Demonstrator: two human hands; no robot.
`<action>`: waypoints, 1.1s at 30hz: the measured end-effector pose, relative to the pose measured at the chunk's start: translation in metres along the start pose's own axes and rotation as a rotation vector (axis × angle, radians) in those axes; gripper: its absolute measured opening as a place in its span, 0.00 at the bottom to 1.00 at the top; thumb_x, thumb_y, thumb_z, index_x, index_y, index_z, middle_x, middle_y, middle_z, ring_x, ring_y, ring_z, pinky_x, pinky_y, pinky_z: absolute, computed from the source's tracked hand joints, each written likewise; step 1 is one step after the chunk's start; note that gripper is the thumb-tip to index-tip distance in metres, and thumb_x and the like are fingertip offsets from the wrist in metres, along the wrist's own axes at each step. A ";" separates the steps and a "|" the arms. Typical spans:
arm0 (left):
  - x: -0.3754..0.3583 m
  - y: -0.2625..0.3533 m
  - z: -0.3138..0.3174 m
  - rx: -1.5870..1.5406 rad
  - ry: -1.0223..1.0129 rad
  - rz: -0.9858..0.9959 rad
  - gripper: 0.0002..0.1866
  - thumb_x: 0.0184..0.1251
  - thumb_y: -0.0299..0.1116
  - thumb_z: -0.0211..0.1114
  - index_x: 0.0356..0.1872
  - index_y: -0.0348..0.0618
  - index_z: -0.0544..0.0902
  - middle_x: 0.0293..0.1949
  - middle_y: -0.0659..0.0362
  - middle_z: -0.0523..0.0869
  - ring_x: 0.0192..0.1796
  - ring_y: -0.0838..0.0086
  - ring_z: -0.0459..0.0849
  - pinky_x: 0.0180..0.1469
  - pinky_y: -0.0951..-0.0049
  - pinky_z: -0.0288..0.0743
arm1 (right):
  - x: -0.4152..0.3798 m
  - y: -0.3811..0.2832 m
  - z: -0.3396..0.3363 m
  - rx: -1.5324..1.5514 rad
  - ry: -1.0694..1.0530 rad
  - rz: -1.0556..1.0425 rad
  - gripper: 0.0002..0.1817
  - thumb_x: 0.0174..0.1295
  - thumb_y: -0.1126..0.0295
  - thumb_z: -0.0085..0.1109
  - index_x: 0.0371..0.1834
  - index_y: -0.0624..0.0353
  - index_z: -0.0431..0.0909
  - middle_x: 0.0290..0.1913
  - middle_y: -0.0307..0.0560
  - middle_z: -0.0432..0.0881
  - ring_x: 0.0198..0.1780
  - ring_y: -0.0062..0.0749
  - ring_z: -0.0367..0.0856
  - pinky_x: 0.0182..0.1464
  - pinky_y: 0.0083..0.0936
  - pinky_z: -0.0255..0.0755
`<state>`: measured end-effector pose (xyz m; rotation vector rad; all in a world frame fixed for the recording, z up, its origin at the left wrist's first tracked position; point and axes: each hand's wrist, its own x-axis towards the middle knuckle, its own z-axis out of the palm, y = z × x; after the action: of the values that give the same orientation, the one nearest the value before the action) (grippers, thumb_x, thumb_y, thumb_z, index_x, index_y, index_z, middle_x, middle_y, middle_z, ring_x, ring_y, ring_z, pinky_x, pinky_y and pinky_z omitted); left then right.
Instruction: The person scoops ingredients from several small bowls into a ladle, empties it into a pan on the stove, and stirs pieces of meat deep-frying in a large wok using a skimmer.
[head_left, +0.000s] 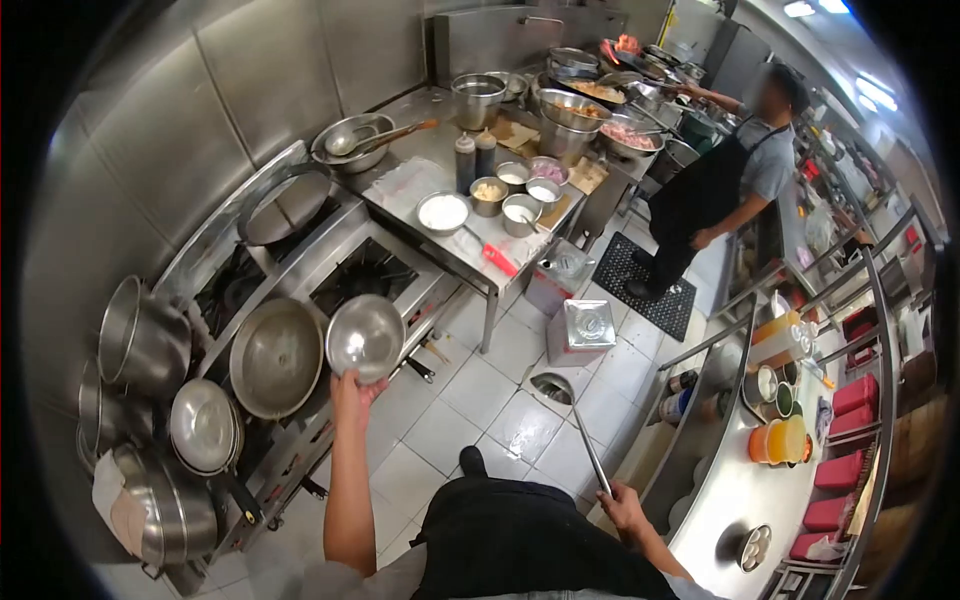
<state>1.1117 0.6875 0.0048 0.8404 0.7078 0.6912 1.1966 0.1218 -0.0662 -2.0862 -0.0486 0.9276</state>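
Note:
My left hand (354, 398) grips the near rim of a round metal bowl (366, 335), which is held up beside the stove with its inside facing me. Nothing shows inside the bowl. My right hand (624, 508) is closed around the handle of a long metal ladle (586, 440); the ladle's cup hangs over the tiled floor. Left of the bowl, a wide metal pan (279, 358) rests on the stove (312, 272). A lidded frying pan (206, 425) with a black handle sits nearer to me.
Ahead, a steel table (410, 160) carries bowls, squeeze bottles and a red-handled tool (499, 260). Square tins (582, 333) stand on the floor. Another person (722, 180) in a dark apron works at the back. To my right is a counter (700, 530) with containers.

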 end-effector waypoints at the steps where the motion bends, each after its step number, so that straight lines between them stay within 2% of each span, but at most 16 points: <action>1: 0.028 0.001 0.012 0.002 -0.001 -0.006 0.25 0.60 0.28 0.50 0.59 0.30 0.63 0.46 0.41 0.79 0.36 0.54 0.84 0.39 0.57 0.83 | -0.001 0.005 0.001 0.046 0.051 -0.019 0.08 0.64 0.67 0.59 0.33 0.61 0.74 0.20 0.34 0.71 0.21 0.16 0.66 0.22 0.20 0.60; 2: 0.059 0.000 0.021 0.006 0.002 -0.009 0.24 0.60 0.28 0.51 0.59 0.30 0.64 0.46 0.40 0.78 0.36 0.54 0.84 0.39 0.56 0.83 | 0.003 0.006 0.002 0.092 0.098 -0.039 0.07 0.65 0.69 0.58 0.34 0.59 0.74 0.20 0.32 0.70 0.20 0.14 0.65 0.21 0.18 0.57; 6: 0.165 -0.003 0.059 -0.045 -0.043 -0.082 0.22 0.62 0.29 0.53 0.56 0.30 0.63 0.44 0.38 0.77 0.37 0.50 0.85 0.40 0.55 0.84 | 0.014 -0.045 0.002 -0.003 0.287 -0.140 0.08 0.66 0.68 0.58 0.39 0.62 0.75 0.21 0.32 0.71 0.21 0.14 0.66 0.22 0.17 0.59; 7: 0.188 -0.003 0.071 -0.033 -0.057 -0.090 0.21 0.63 0.29 0.53 0.55 0.29 0.63 0.44 0.38 0.78 0.37 0.50 0.85 0.40 0.55 0.85 | 0.019 -0.062 -0.001 0.005 0.306 -0.113 0.10 0.65 0.69 0.58 0.44 0.64 0.77 0.20 0.34 0.70 0.21 0.15 0.65 0.23 0.18 0.60; 10: 0.263 -0.013 0.108 -0.009 -0.066 -0.112 0.21 0.64 0.29 0.54 0.54 0.28 0.61 0.42 0.37 0.78 0.37 0.48 0.86 0.39 0.55 0.85 | 0.057 -0.135 -0.018 -0.129 0.387 -0.213 0.13 0.63 0.70 0.58 0.48 0.65 0.77 0.19 0.36 0.69 0.21 0.17 0.63 0.23 0.20 0.60; 13: 0.309 -0.020 0.125 0.007 0.010 -0.095 0.21 0.65 0.28 0.54 0.54 0.27 0.60 0.40 0.36 0.78 0.36 0.48 0.86 0.37 0.55 0.85 | 0.108 -0.180 -0.033 -0.129 0.418 -0.342 0.17 0.60 0.68 0.59 0.51 0.64 0.77 0.20 0.44 0.71 0.22 0.24 0.65 0.26 0.26 0.64; 16: 0.345 -0.014 0.135 0.036 0.069 -0.081 0.21 0.66 0.29 0.55 0.54 0.28 0.60 0.39 0.37 0.79 0.36 0.50 0.87 0.37 0.55 0.86 | 0.167 -0.237 -0.050 -0.219 0.367 -0.476 0.18 0.59 0.68 0.60 0.51 0.64 0.77 0.22 0.48 0.73 0.21 0.29 0.69 0.27 0.27 0.66; 17: 0.358 -0.013 0.138 0.043 0.084 -0.074 0.21 0.66 0.29 0.55 0.53 0.28 0.60 0.39 0.37 0.79 0.35 0.50 0.87 0.37 0.55 0.86 | 0.197 -0.240 -0.055 -0.304 0.370 -0.578 0.18 0.58 0.68 0.60 0.52 0.64 0.77 0.24 0.54 0.76 0.23 0.37 0.74 0.29 0.29 0.69; 20: 0.391 -0.013 0.138 0.078 0.108 -0.090 0.21 0.67 0.31 0.55 0.54 0.29 0.60 0.39 0.38 0.80 0.35 0.52 0.87 0.36 0.57 0.86 | 0.252 -0.317 -0.057 -0.372 0.201 -0.654 0.19 0.58 0.69 0.60 0.52 0.64 0.76 0.28 0.56 0.78 0.27 0.44 0.77 0.32 0.31 0.71; 22: 0.415 -0.018 0.137 0.068 0.113 -0.111 0.20 0.67 0.31 0.55 0.53 0.28 0.61 0.39 0.38 0.80 0.35 0.53 0.87 0.35 0.58 0.86 | 0.292 -0.348 -0.044 -0.340 0.177 -0.765 0.18 0.59 0.70 0.60 0.52 0.64 0.76 0.29 0.57 0.78 0.28 0.48 0.78 0.33 0.34 0.72; 26: 0.451 -0.023 0.153 0.105 0.163 -0.100 0.19 0.68 0.31 0.55 0.52 0.27 0.63 0.39 0.39 0.81 0.35 0.53 0.87 0.35 0.59 0.87 | 0.359 -0.413 -0.010 -0.385 0.093 -0.882 0.19 0.59 0.69 0.61 0.53 0.62 0.76 0.32 0.57 0.79 0.31 0.50 0.80 0.35 0.37 0.73; 30: 0.520 -0.053 0.147 0.056 0.245 -0.154 0.19 0.69 0.31 0.55 0.54 0.29 0.64 0.38 0.41 0.81 0.33 0.56 0.86 0.36 0.59 0.87 | 0.413 -0.461 0.030 -0.491 0.095 -0.910 0.20 0.59 0.69 0.61 0.55 0.62 0.74 0.33 0.58 0.80 0.33 0.53 0.80 0.36 0.40 0.74; 31: 0.530 -0.053 0.148 0.031 0.179 -0.184 0.20 0.69 0.29 0.54 0.57 0.31 0.64 0.43 0.42 0.80 0.34 0.56 0.86 0.36 0.58 0.87 | 0.425 -0.472 0.039 -0.480 0.071 -0.904 0.21 0.59 0.69 0.60 0.55 0.62 0.74 0.33 0.58 0.80 0.33 0.53 0.80 0.36 0.40 0.74; 33: 0.550 -0.057 0.152 -0.008 0.187 -0.198 0.19 0.68 0.27 0.53 0.58 0.34 0.64 0.47 0.44 0.79 0.35 0.56 0.86 0.37 0.58 0.86 | 0.442 -0.496 0.055 -0.479 0.078 -0.952 0.20 0.59 0.68 0.60 0.54 0.64 0.74 0.33 0.59 0.80 0.34 0.55 0.81 0.37 0.42 0.74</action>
<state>1.5611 1.0213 -0.1203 0.6930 0.9423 0.5985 1.6197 0.6334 -0.0015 -2.1243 -1.2052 0.2443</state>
